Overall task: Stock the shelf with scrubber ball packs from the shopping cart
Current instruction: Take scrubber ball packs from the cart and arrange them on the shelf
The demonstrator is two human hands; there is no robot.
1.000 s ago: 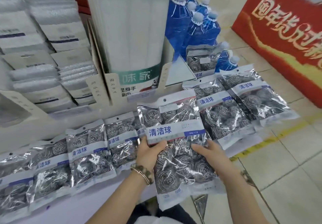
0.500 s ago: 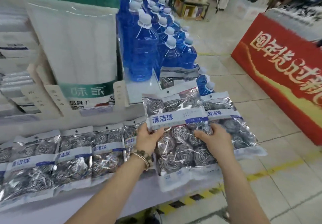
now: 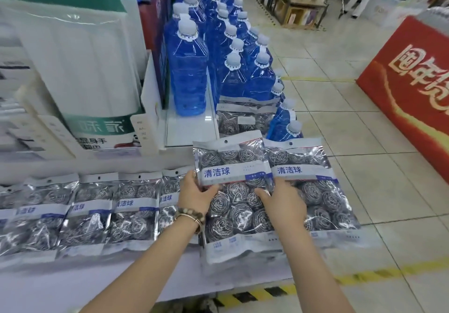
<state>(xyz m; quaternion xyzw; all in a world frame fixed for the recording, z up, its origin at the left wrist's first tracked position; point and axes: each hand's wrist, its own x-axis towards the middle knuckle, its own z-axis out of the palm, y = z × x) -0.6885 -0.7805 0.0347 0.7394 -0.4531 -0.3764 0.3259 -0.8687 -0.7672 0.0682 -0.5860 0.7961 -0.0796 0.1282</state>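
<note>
A clear pack of steel scrubber balls point(image 3: 233, 191) with a white and blue label lies between both my hands over the white shelf point(image 3: 121, 283). My left hand point(image 3: 194, 194) grips its left edge, thumb on top. My right hand point(image 3: 283, 203) holds its right side, fingers curled over the balls. Under it to the right lies another scrubber pack point(image 3: 315, 191) at the shelf's end. A row of several scrubber packs point(image 3: 85, 210) lies flat along the shelf to the left. One more scrubber pack point(image 3: 245, 120) leans behind, by the bottles. The shopping cart is out of view.
Tall blue liquid bottles point(image 3: 187, 69) stand in rows behind the packs. A white towel pack in a display box point(image 3: 92, 69) stands at the left. A red promotional stand point(image 3: 413, 89) is on the right across the tiled aisle. Yellow-black tape point(image 3: 255, 295) marks the floor.
Both hands have carried the pack right along the shelf, and it now overlaps the pack at the right end. My view has swung right and up the aisle.
</note>
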